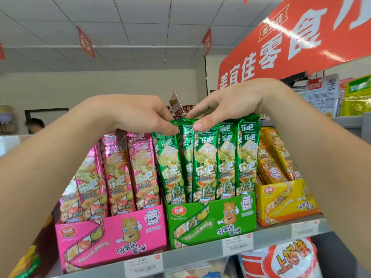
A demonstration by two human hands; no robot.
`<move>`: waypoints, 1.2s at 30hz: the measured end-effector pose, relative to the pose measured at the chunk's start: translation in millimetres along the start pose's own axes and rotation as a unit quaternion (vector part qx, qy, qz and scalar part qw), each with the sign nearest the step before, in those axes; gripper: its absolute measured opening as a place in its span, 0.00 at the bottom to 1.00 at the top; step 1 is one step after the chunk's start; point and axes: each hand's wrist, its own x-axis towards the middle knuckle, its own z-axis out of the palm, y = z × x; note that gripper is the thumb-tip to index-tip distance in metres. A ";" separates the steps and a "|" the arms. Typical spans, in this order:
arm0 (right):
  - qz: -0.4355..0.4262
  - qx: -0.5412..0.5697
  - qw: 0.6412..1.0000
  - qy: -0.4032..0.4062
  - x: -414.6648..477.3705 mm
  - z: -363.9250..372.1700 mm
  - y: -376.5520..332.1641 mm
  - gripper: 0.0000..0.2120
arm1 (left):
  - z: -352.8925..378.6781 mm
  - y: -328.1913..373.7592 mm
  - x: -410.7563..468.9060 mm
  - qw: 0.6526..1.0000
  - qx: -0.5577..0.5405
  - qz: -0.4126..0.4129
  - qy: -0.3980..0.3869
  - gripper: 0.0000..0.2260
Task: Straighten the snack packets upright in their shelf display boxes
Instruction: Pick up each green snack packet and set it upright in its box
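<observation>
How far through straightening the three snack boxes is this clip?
Midway, seemingly. Green box: its right-hand green packets stand upright; the left hand and right hand pinch the tops of the leaning ones at its left. Pink packets tilt slightly, and yellow packets lean back untouched; those look left to do.

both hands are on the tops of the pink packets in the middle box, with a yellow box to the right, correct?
Not quite: the head view shows both hands, left and right, on the tops of the green packets in the middle green box. The pink packets stand one box left. The yellow box is on the right.
</observation>
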 end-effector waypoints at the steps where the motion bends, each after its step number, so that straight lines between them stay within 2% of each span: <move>1: 0.004 -0.003 1.000 0.003 -0.2 1.0 0.3 0.45 | -0.4 0.3 1.0 1.000 -0.010 -0.002 0.000 0.05; 6: 0.017 -0.008 1.000 0.017 -3.3 5.7 -2.3 0.39 | 0.3 0.4 7.1 0.999 -0.041 -0.011 -0.009 0.05; 10: 0.024 0.001 0.999 0.034 -1.9 8.6 -1.2 0.36 | 1.6 4.3 27.7 0.992 -0.092 -0.040 0.070 0.11; 12: 0.013 0.005 0.999 0.038 -0.8 10.1 0.2 0.33 | 2.2 8.0 42.7 0.994 -0.038 -0.055 0.089 0.09; 15: 0.009 0.016 0.999 0.034 -1.2 11.5 -0.1 0.31 | 6.6 11.6 60.0 0.995 0.063 -0.080 0.008 0.14; 17: 0.018 0.020 0.999 0.040 -3.4 12.5 -1.0 0.31 | 10.2 11.5 68.9 0.991 0.099 -0.089 -0.008 0.14; 23: 0.042 -0.059 0.993 0.097 -6.2 25.6 -12.2 0.19 | 10.0 7.6 72.6 0.993 0.065 -0.085 0.040 0.13; 25: 0.036 -0.102 0.986 0.130 -6.4 35.1 -19.4 0.19 | 11.4 5.7 70.6 0.993 0.033 -0.083 0.081 0.12; 28: 0.035 -0.193 0.966 0.166 -9.1 44.5 -26.5 0.21 | 10.1 3.9 70.7 0.978 0.004 -0.099 0.182 0.13; 30: 0.034 -0.213 0.959 0.184 -12.5 47.9 -27.9 0.22 | 5.7 2.5 68.5 0.959 -0.079 -0.101 0.253 0.12; 32: 0.031 -0.220 0.951 0.213 -13.5 52.1 -27.1 0.22 | 1.6 4.2 61.8 0.919 -0.181 -0.096 0.337 0.11; 36: 0.028 -0.178 0.948 0.261 -8.8 54.6 -22.1 0.30 | 0.8 15.7 36.0 0.818 -0.257 -0.008 0.514 0.13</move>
